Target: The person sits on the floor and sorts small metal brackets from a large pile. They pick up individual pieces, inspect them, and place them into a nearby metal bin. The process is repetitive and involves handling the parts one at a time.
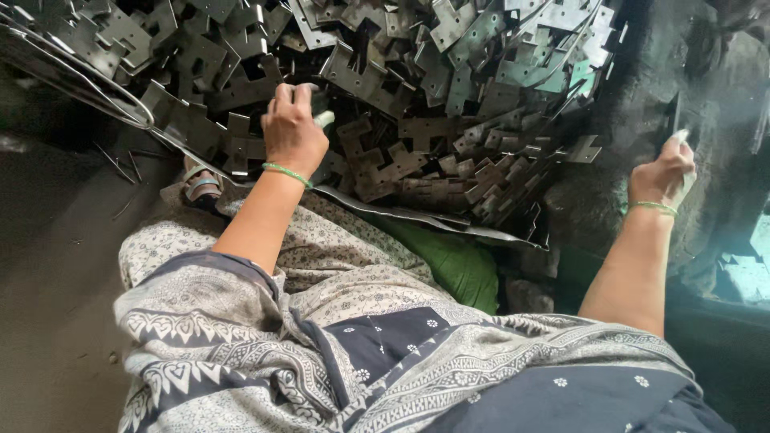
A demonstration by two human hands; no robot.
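Observation:
A big heap of flat, notched grey metal plates (417, 88) fills the upper half of the head view. My left hand (293, 128), with a green bangle at the wrist, reaches into the near edge of the heap and its fingers curl around a metal plate (317, 104). Off to the right my right hand (664, 172), also with a green bangle, is raised beside a dark machine (714, 96) and pinches a thin dark metal plate (675, 124) held upright against it.
My patterned grey and navy clothing (361, 345) covers the lower frame. A green cloth (457, 261) lies under the heap's near edge. Bent wire rods (88, 88) lie at the left, and a sandalled foot (199, 186) rests on the dusty floor (56, 273).

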